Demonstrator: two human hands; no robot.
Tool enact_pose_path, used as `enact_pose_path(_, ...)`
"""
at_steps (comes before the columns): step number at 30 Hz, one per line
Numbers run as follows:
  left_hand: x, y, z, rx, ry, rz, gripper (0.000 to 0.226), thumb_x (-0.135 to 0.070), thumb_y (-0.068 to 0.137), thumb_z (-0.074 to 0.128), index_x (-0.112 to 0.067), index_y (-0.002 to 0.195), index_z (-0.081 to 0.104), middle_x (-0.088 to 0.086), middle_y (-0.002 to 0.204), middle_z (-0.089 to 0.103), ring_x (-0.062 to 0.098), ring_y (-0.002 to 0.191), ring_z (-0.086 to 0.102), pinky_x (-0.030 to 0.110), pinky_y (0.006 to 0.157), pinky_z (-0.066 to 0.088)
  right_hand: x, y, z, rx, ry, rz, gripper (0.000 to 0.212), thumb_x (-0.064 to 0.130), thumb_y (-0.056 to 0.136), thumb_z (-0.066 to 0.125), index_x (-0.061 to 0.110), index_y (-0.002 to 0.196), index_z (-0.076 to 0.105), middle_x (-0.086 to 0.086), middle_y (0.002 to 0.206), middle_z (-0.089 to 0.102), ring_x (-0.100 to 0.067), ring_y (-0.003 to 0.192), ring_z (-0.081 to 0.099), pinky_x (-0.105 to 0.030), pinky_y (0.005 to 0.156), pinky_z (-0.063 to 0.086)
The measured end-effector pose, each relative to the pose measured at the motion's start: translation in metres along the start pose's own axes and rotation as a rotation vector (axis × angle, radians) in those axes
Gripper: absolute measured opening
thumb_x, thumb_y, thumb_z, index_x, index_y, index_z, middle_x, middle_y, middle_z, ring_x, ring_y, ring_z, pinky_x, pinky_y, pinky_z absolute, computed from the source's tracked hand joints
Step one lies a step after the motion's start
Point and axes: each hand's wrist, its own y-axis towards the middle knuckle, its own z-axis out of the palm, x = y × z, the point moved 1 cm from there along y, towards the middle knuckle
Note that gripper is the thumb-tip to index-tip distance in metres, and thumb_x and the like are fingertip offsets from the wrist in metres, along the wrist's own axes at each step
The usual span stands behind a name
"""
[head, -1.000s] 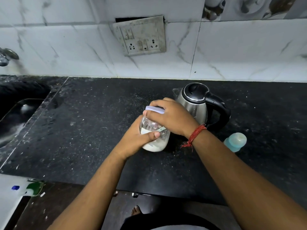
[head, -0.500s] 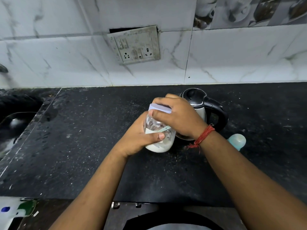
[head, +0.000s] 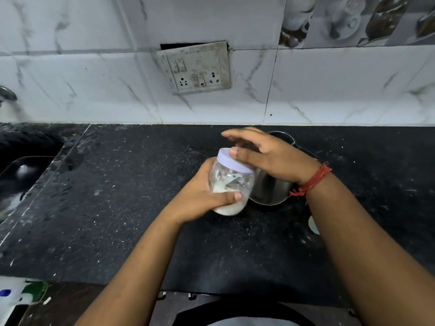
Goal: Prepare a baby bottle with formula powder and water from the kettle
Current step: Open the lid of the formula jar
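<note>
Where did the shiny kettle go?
In the head view the kettle stands on the black counter, right of centre, mostly hidden behind the right hand and just right of the powder jar that the left hand holds.

Left hand (head: 207,196) gripping, right hand (head: 270,156) open, fingers extended

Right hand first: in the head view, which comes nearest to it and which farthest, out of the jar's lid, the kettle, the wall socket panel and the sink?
From the right hand:
1. Lilac lid, under its thumb, on the powder jar that the left hand grips.
2. Steel kettle, just below and behind the hand.
3. Socket panel, up on the tiled wall.
4. Sink, far left.
</note>
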Motion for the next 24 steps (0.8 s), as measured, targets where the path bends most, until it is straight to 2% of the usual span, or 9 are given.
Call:
enact_pose_path(3, 0.004, 0.002, 0.0, -0.12, 0.224, 0.04, 0.08, -0.031, 0.07, 0.092, -0.042, 0.131, 0.042, -0.028, 0.117, 0.064, -0.006, 0.107, 0.065, 0.01, 0.083, 0.05, -0.002, 0.004, 0.005, -0.057, -0.257, 0.075, 0.085, 0.084, 0.075, 0.046, 0.034, 0.143, 0.052, 0.013, 0.122, 0.052, -0.004, 0.108, 0.053, -0.033, 0.1, 0.048)
enact_pose_path(6, 0.005, 0.003, 0.0, -0.133, 0.239, 0.053, 0.083, -0.032, 0.071, 0.092, -0.039, 0.135, 0.04, -0.034, 0.117, 0.061, -0.007, 0.107, 0.065, 0.01, 0.082, 0.05, -0.003, 0.008, 0.012, -0.038, -0.292, 0.078, 0.07, 0.075, 0.079, 0.06, 0.036, 0.136, 0.056, 0.013, 0.119, 0.054, -0.005, 0.109, 0.054, -0.031, 0.1, 0.046)
enact_pose_path(8, 0.005, 0.004, -0.003, -0.077, 0.113, 0.018, 0.083, -0.035, 0.068, 0.089, -0.034, 0.137, 0.044, -0.023, 0.121, 0.067, 0.002, 0.112, 0.067, 0.016, 0.086, 0.053, -0.002, 0.008, 0.012, -0.018, -0.217, 0.045, 0.059, 0.063, 0.083, 0.068, 0.037, 0.135, 0.058, 0.014, 0.118, 0.054, -0.005, 0.111, 0.055, -0.031, 0.101, 0.046)
enact_pose_path(11, 0.005, 0.0, -0.006, 0.081, -0.126, -0.019, 0.092, -0.034, 0.069, 0.089, -0.014, 0.146, 0.044, 0.006, 0.129, 0.066, 0.022, 0.118, 0.063, 0.032, 0.096, 0.052, 0.0, 0.005, 0.01, 0.079, -0.002, -0.015, 0.056, 0.05, 0.082, 0.069, 0.04, 0.136, 0.058, 0.014, 0.123, 0.058, -0.003, 0.117, 0.057, -0.028, 0.102, 0.047)
enact_pose_path(14, 0.006, -0.004, -0.007, 0.212, -0.293, -0.043, 0.088, -0.046, 0.069, 0.091, -0.022, 0.144, 0.052, 0.006, 0.128, 0.068, 0.021, 0.118, 0.064, 0.032, 0.098, 0.052, 0.0, 0.001, 0.009, 0.201, 0.307, -0.064, 0.061, 0.024, 0.086, 0.068, 0.029, 0.145, 0.051, 0.0, 0.133, 0.061, -0.014, 0.127, 0.057, -0.033, 0.104, 0.049)
enact_pose_path(15, 0.006, -0.005, -0.007, 0.228, -0.314, -0.043, 0.085, -0.046, 0.069, 0.091, -0.025, 0.143, 0.055, 0.005, 0.128, 0.068, 0.02, 0.118, 0.065, 0.032, 0.097, 0.053, 0.001, 0.001, 0.01, 0.221, 0.362, -0.072, 0.063, 0.022, 0.087, 0.067, 0.027, 0.147, 0.048, -0.003, 0.137, 0.06, -0.015, 0.13, 0.056, -0.033, 0.105, 0.049)
enact_pose_path(19, -0.001, 0.0, -0.007, 0.08, -0.128, -0.04, 0.09, -0.036, 0.069, 0.088, -0.016, 0.146, 0.045, 0.011, 0.136, 0.065, 0.025, 0.124, 0.064, 0.034, 0.1, 0.053, 0.003, 0.005, 0.009, 0.06, 0.283, -0.022, 0.064, 0.05, 0.088, 0.065, 0.035, 0.147, 0.046, 0.007, 0.147, 0.052, -0.004, 0.135, 0.05, -0.035, 0.113, 0.044)
enact_pose_path(21, -0.007, 0.003, -0.006, -0.01, 0.036, -0.008, 0.088, -0.035, 0.069, 0.088, -0.023, 0.144, 0.044, 0.001, 0.133, 0.066, 0.014, 0.121, 0.066, 0.026, 0.093, 0.054, 0.004, 0.007, 0.007, -0.048, 0.153, 0.014, 0.064, 0.057, 0.09, 0.063, 0.033, 0.147, 0.047, 0.008, 0.145, 0.051, -0.004, 0.131, 0.05, -0.037, 0.113, 0.044)
enact_pose_path(24, -0.013, 0.006, -0.001, -0.151, 0.25, 0.071, 0.084, -0.031, 0.072, 0.093, -0.032, 0.138, 0.042, -0.014, 0.124, 0.063, -0.006, 0.11, 0.064, 0.011, 0.085, 0.05, 0.006, 0.01, 0.006, -0.107, -0.088, 0.056, 0.069, 0.062, 0.088, 0.061, 0.03, 0.148, 0.046, 0.008, 0.144, 0.048, -0.003, 0.129, 0.048, -0.032, 0.112, 0.04)
